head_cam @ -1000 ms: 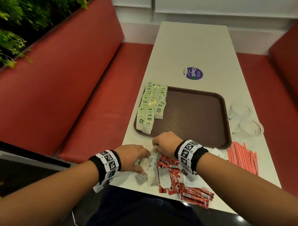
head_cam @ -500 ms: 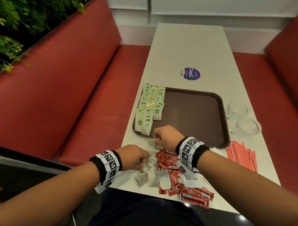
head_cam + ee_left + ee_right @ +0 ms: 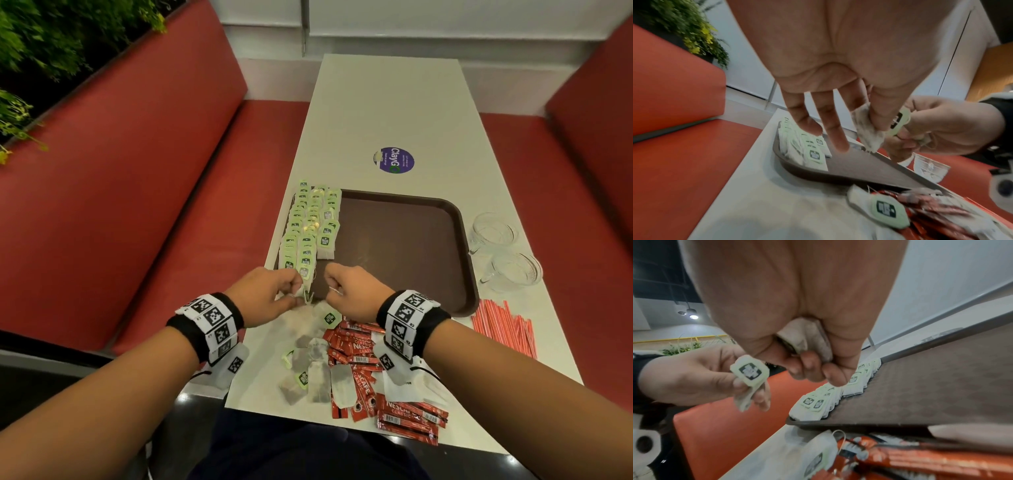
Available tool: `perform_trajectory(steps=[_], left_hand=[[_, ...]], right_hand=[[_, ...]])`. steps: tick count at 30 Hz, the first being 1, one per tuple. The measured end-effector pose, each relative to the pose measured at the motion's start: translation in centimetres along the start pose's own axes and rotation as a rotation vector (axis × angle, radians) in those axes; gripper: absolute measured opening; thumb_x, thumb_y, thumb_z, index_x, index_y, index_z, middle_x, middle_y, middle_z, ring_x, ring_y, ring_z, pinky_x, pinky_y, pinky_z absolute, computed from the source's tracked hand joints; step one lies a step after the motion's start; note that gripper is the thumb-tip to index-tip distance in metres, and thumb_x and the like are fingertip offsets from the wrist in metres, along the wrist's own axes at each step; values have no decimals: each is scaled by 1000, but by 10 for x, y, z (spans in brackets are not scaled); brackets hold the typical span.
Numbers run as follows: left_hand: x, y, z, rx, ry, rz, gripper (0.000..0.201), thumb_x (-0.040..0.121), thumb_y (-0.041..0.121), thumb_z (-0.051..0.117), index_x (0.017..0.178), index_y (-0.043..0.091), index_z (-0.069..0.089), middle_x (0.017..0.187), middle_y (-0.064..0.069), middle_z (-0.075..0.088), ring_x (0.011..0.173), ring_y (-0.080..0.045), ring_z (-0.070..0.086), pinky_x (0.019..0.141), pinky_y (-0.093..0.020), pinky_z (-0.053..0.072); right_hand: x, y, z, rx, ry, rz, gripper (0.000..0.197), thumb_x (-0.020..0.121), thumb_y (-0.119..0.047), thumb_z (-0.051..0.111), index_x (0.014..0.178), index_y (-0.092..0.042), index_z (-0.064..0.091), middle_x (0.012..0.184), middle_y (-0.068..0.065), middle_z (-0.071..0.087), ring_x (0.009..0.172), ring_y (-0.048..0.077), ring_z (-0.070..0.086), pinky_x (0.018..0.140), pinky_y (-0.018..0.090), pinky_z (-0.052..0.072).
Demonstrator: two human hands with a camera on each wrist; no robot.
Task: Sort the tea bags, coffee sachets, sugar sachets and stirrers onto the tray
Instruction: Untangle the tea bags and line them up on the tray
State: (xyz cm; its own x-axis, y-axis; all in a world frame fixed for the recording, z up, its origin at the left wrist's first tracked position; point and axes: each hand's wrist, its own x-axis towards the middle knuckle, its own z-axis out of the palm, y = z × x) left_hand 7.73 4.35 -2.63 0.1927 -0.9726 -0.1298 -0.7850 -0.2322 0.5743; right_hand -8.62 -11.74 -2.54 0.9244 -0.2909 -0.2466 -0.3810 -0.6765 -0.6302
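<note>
We have both hands raised over the near left corner of the brown tray, each carrying tea bags lifted from the loose pile. Our left hand pinches a tea bag between thumb and forefinger, its green tag turned up and the other fingers spread loosely; we judge the light pinch keeps the bag flat and the tag readable, to match the rows. Our right hand is curled round a small bundle of bags, with string showing at the knuckles, probably so several can be laid down in turn. The sorted tea bags lie overlapping in columns along the tray's left side, tags up, which leaves the rest of the tray free for the other kinds. On the worktop near us, more loose tea bags lie beside and partly over the red coffee sachets. The red stirrers lie to the right of the tray, near two glass cups. We cannot pick out the sugar sachets for sure.
</note>
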Motion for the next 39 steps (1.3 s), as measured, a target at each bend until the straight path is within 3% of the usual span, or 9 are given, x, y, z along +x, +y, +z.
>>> perform_trajectory(steps=[5, 9, 14, 20, 25, 28, 31, 36, 39], left_hand=[[11, 6, 1, -66, 42, -59, 15, 95, 29, 64, 100, 27, 49, 74, 8, 71, 59, -3, 52, 65, -24, 45], [20, 8, 10, -48, 66, -96, 10, 91, 30, 67, 97, 31, 59, 80, 14, 69, 71, 1, 60, 73, -31, 53], [32, 17, 3, 12, 60, -8, 31, 83, 40, 73, 111, 31, 65, 96, 13, 60, 93, -9, 56, 84, -34, 49], [50, 32, -2, 10, 187, 150, 8, 94, 32, 63, 90, 26, 66, 85, 14, 58, 84, -10, 51, 79, -34, 46], [66, 39, -6, 48, 214, 212, 6, 93, 25, 65, 89, 21, 67, 84, 11, 62, 82, -10, 51, 76, -31, 43], [75, 37, -7, 22, 205, 96, 9, 95, 29, 64, 91, 23, 69, 85, 10, 65, 82, -12, 56, 76, -33, 46], [90, 30, -9, 54, 166, -77, 11, 96, 29, 62, 93, 22, 69, 84, 6, 67, 78, -15, 58, 77, -37, 50], [115, 25, -7, 292, -193, -208, 16, 99, 24, 58, 109, 19, 69, 103, 1, 68, 86, -14, 55, 77, -24, 41], [133, 19, -5, 285, -180, -259, 15, 97, 25, 60, 108, 19, 70, 107, 0, 69, 92, -17, 59, 81, -28, 46]], right_hand=[[0, 5, 1, 72, 42, -78, 31, 94, -31, 65, 122, -21, 57, 97, -5, 65, 82, 12, 59, 71, 25, 43], [5, 5, -2, 136, 112, -66, 14, 95, -32, 65, 104, -20, 66, 91, -4, 67, 81, 13, 59, 73, 29, 48], [6, 13, -8, 77, 192, -64, 8, 95, -28, 65, 90, -23, 63, 80, -11, 59, 72, 6, 52, 66, 25, 35], [5, 21, -12, 84, 238, -113, 10, 91, -29, 68, 84, -23, 63, 78, -9, 58, 71, 9, 54, 62, 21, 38], [10, 29, -14, 100, 252, -92, 10, 90, -18, 62, 82, -12, 64, 76, -1, 61, 70, 18, 56, 64, 33, 45], [13, 32, -18, 73, 200, -50, 5, 92, -23, 62, 92, -19, 62, 83, -2, 64, 76, 19, 59, 69, 35, 48], [12, 38, -24, 78, 173, 59, 20, 93, -24, 59, 109, -21, 47, 91, 3, 65, 77, 23, 61, 70, 38, 49], [2, 47, -32, 137, 158, 146, 22, 86, -9, 58, 92, -17, 38, 77, 2, 53, 63, 18, 47, 59, 34, 40], [-3, 52, -34, 115, 177, 139, 17, 83, -9, 59, 80, -15, 44, 74, -2, 50, 65, 16, 44, 62, 35, 40]])
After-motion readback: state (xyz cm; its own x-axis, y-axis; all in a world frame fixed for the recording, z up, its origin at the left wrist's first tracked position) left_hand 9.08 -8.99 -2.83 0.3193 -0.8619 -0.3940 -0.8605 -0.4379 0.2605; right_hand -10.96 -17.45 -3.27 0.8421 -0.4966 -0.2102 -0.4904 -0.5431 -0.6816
